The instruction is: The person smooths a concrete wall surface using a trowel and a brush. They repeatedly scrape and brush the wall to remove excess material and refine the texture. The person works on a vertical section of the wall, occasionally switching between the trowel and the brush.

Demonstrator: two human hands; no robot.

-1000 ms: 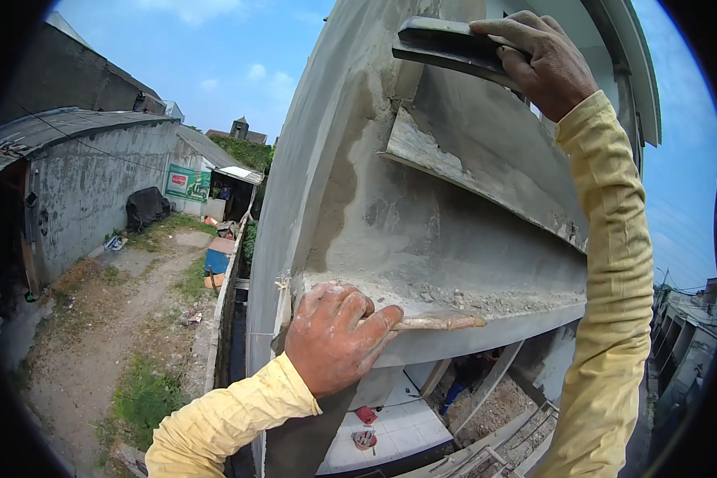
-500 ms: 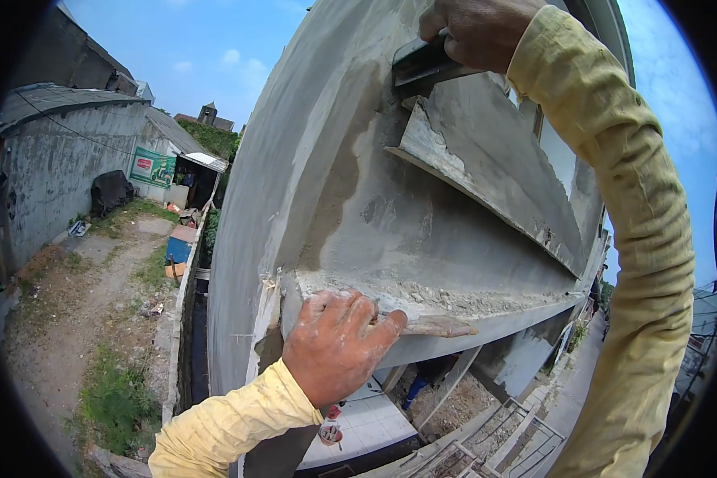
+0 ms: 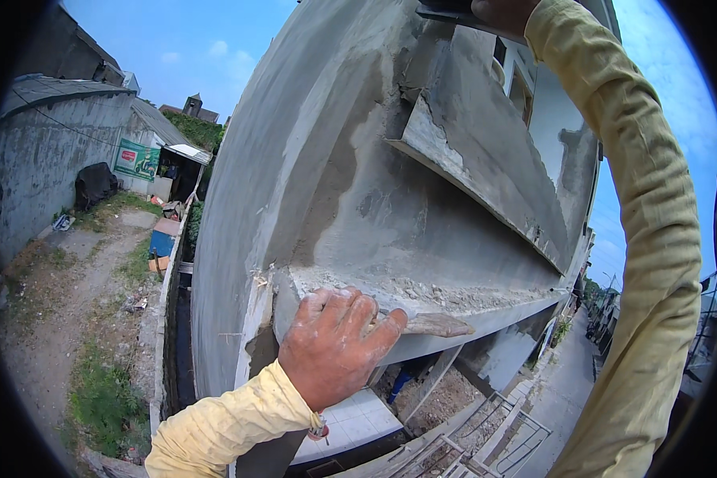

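My left hand (image 3: 338,338) rests at the near corner of a rough concrete ledge (image 3: 486,300), its fingers curled. Out past the thumb sticks the tapered, mortar-crusted blade of a small trowel (image 3: 438,325), whose handle is hidden in that hand. At the top edge, my right hand (image 3: 506,14) is closed on a dark plastering float (image 3: 454,14); both are partly cut off by the frame. Below the float is the grey plastered wall (image 3: 350,151), with a darker damp-looking patch along its inner corner. A slanting concrete slab (image 3: 486,179) with a broken plaster edge juts from the wall.
Crumbled mortar (image 3: 454,295) lies along the ledge. Far below are a white tiled surface (image 3: 346,426), a metal frame (image 3: 502,430) and a street (image 3: 566,382). At left, a low wall (image 3: 167,327) borders a dirt yard (image 3: 80,295) beside a grey building (image 3: 56,151).
My right hand and the float have moved up, partly out of the frame. My left hand stays at the ledge with the trowel. The view has shifted slightly.
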